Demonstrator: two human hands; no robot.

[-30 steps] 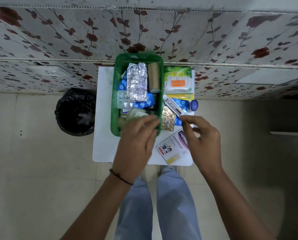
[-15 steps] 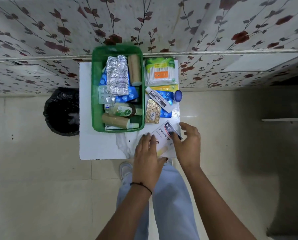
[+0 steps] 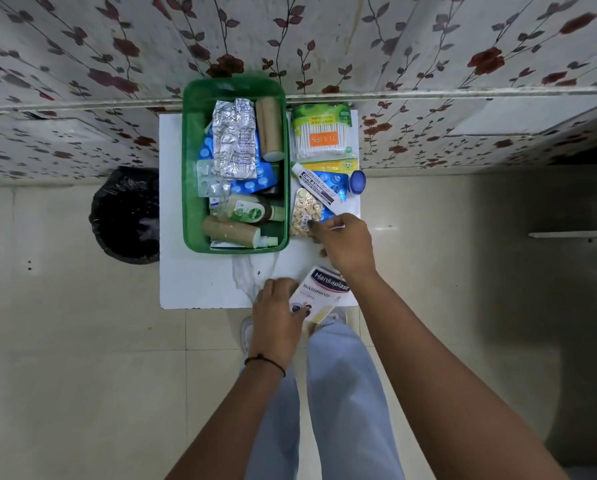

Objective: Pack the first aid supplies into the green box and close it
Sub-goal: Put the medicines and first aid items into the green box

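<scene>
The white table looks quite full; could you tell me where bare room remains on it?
The white table is bare along its near-left, bordered by the green box and left hand, plus a narrow strip left of the box. Right of the box is crowded: cotton buds, ointment tube, gold blister.

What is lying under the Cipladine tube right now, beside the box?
The Cipladine tube lies across a blue blister strip, its near end over the gold capsule strip. A yellow packet shows past its cap. Whatever lies deeper in that pile is covered.
</scene>
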